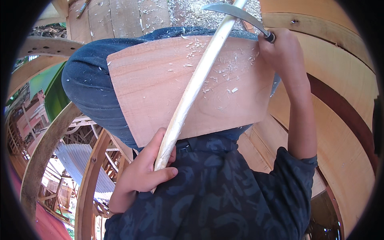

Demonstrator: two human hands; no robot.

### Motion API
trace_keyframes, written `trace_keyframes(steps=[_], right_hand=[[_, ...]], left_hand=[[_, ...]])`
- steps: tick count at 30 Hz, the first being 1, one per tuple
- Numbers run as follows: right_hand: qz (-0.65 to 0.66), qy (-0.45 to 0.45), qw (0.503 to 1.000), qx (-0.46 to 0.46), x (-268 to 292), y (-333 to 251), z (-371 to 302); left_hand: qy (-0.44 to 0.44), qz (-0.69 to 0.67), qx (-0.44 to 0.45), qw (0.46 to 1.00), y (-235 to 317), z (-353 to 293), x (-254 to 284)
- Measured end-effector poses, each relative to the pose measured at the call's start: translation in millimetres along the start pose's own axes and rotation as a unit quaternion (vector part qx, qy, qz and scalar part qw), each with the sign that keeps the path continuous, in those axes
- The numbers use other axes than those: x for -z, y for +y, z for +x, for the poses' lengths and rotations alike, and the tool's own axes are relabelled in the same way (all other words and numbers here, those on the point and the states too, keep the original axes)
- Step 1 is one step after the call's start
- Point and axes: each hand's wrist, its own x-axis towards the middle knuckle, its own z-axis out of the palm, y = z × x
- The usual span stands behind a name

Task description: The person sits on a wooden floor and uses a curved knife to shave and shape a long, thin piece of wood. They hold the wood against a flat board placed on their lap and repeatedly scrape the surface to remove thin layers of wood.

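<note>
My left hand [150, 166] grips the near end of a long pale stick [193, 84], its bark stripped off. The stick slants up and to the right across a wooden board [160, 84] that lies over my lap. In my right hand [282, 48] is the dark handle of a sickle [236, 13]. Its curved blade crosses over the stick near the far end; whether the edge touches the wood I cannot tell. Thin shavings [233, 91] are scattered on the board.
A heap of shavings [202, 17] covers part of the plank floor [120, 20] beyond my legs [94, 86]. Plank walling [336, 60] curves close along my right. Wooden railing posts [91, 188] stand at my left, with a corrugated metal roof [86, 164] visible below.
</note>
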Motion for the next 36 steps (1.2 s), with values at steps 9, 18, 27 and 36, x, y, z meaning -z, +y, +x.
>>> trace_keyframes(steps=[9,18,27,36], right_hand=[[-0.013,0.056,0.989,-0.139,-14,106,105],[0.109,0.035,0.992,-0.054,-1,27,33],[0.033,-0.033,0.996,0.079,6,-16,-71],[-0.056,0.053,0.997,-0.026,-1,20,-42]], left_hand=[[-0.016,0.016,-0.016,1.000,-6,-1,-5],[-0.111,-0.202,0.057,0.971,-12,-5,17],[0.003,0.106,-0.007,0.994,0,2,2],[0.127,0.307,-0.039,0.942,8,3,-25]])
